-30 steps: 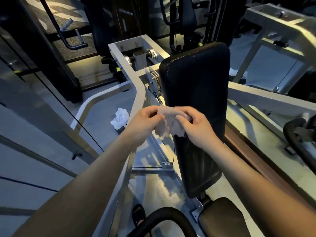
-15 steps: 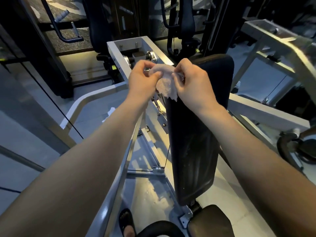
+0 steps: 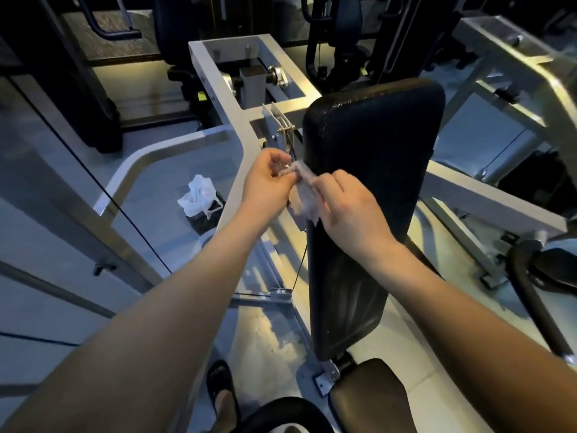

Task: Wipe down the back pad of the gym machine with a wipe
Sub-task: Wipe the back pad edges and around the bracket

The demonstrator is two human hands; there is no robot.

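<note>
A crumpled wipe (image 3: 304,203) is being pinched by curled fingers of the left hand (image 3: 268,182) and right hand (image 3: 349,209) at the back pad (image 3: 374,145) edge.

The back pad (image 3: 368,195) is a long black padded panel, tilted, running from the frame's upper right centre down to lower centre. The crumpled whitish wipe (image 3: 303,196) sits at its left edge, mid-frame.

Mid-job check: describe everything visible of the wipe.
The wipe is a pale, crumpled sheet, thin and soft-looking. The left hand pinches its upper end, the right hand its right side; the rest hangs bunched between them. It is in front of the black back pad's left edge; contact with the pad cannot be told.
</note>
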